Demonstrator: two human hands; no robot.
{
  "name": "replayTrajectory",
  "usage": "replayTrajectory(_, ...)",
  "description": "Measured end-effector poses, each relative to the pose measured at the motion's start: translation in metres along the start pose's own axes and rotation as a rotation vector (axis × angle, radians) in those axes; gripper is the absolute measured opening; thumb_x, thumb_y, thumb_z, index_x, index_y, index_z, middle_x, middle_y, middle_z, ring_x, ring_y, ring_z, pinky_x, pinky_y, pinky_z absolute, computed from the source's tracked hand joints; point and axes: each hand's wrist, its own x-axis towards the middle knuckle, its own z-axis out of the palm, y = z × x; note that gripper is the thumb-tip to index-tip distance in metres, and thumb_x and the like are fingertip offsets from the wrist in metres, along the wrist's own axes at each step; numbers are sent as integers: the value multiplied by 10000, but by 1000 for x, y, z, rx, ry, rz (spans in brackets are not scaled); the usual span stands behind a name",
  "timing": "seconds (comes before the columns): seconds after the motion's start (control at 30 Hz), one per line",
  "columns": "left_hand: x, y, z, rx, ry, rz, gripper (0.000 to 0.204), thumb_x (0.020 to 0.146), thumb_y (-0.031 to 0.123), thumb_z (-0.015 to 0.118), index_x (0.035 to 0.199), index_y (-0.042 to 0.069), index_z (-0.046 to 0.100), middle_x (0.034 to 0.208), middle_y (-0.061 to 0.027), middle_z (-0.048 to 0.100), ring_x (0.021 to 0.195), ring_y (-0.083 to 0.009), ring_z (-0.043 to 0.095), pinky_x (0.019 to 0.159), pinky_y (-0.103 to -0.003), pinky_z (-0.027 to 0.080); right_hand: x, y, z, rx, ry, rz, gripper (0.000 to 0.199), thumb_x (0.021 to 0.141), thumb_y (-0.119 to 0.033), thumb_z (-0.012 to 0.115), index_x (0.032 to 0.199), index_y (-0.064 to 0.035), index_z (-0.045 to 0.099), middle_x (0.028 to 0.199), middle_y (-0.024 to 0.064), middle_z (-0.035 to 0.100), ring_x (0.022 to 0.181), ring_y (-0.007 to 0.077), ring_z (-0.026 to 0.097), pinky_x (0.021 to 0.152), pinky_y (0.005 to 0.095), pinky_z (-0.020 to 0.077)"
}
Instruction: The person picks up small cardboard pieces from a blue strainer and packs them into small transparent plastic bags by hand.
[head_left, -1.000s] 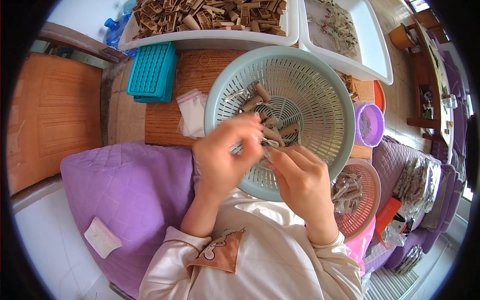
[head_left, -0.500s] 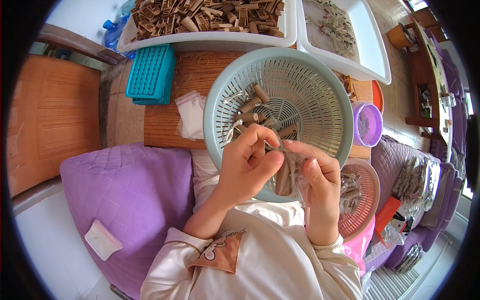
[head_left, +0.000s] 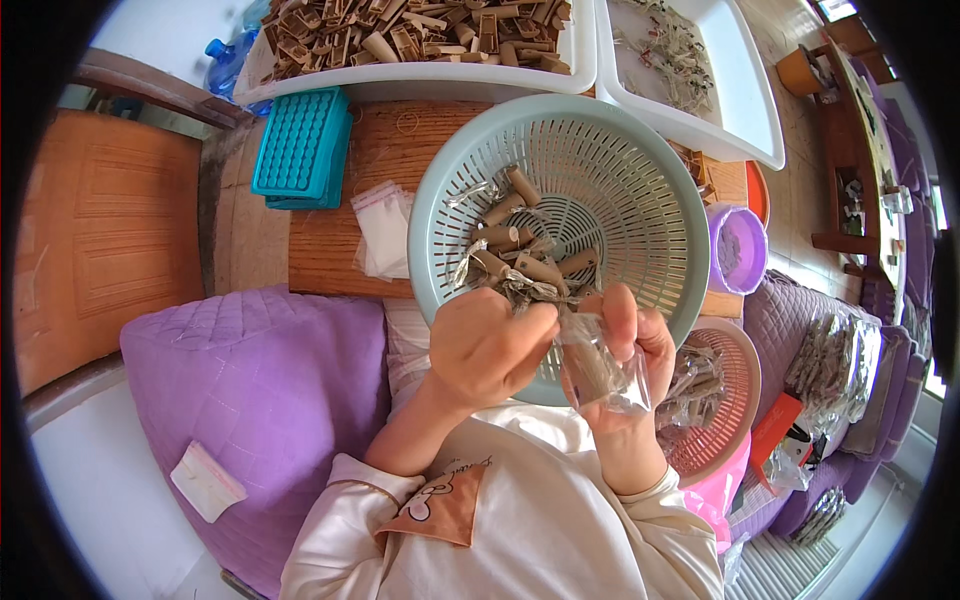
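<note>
- Head view: I observe the right hand (head_left: 652, 348) pinching a clear bag (head_left: 626, 388) containing a brown tube (head_left: 590, 368).
- Left hand (head_left: 480, 345): fingers curled at the bag's edge; I cannot tell its grip.
- Bag location: above the grey-green basket (head_left: 650, 205), near side.

The person wears a loose, cream-coloured cloth top (head_left: 560, 520). On the left of its front is a brown cloth pocket (head_left: 442, 525) with a white cartoon drawing (head_left: 428, 501). Dark, curly writing (head_left: 467, 468) sits by the pocket's top edge. The cream left sleeve (head_left: 340, 525) has a thin brown line near its end. The left hand (head_left: 490, 340) and the right hand (head_left: 630, 340) are bare.
</note>
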Motion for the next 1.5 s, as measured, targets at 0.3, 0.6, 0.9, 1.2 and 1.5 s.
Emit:
replayTrajectory(0.3,-22,-18,-28,164,-32,-241,144,717,6,571,845,67,598,670,-27,553,583,-166,499,493,-271,400,-54,-57,-11,-1235,373,-640,275,833,-196,527,658,15,503,542,33,472,464,70,407,409,218,294)
replayTrajectory(0.6,-41,-106,-53,577,-72,-932,249,807,226,549,876,-11,518,818,-143,556,715,-304,530,646,-372,418,-110,-128,-22,-2592,809,164,111,751,-96,542,812,-46,619,598,143,553,505,226,529,527,318,416)
replayTrajectory(0.9,-60,-136,-56,599,-93,-1133,353,692,234,663,878,-16,499,824,-177,560,766,-348,544,678,-407,425,29,-61,-19,-2514,18,128,255,795,-104,523,1041,-36,512,706,179,583,639,297,591,575,402,442)
replayTrajectory(1.2,-52,-120,-60,603,11,-1091,158,740,129,608,811,7,536,741,-167,592,712,-332,575,636,-402,429,42,-60,-47,-2650,-185,388,307,844,-151,442,1123,-26,473,846,221,563,786,369,551,709,436,429)
replayTrajectory(1.5,-41,-109,-67,369,138,-944,109,788,97,583,812,-4,549,672,-98,595,602,-205,574,578,-300,445,49,-61,-35,-2574,-117,208,205,821,-150,497,981,-25,529,892,207,538,800,371,547,689,441,439)
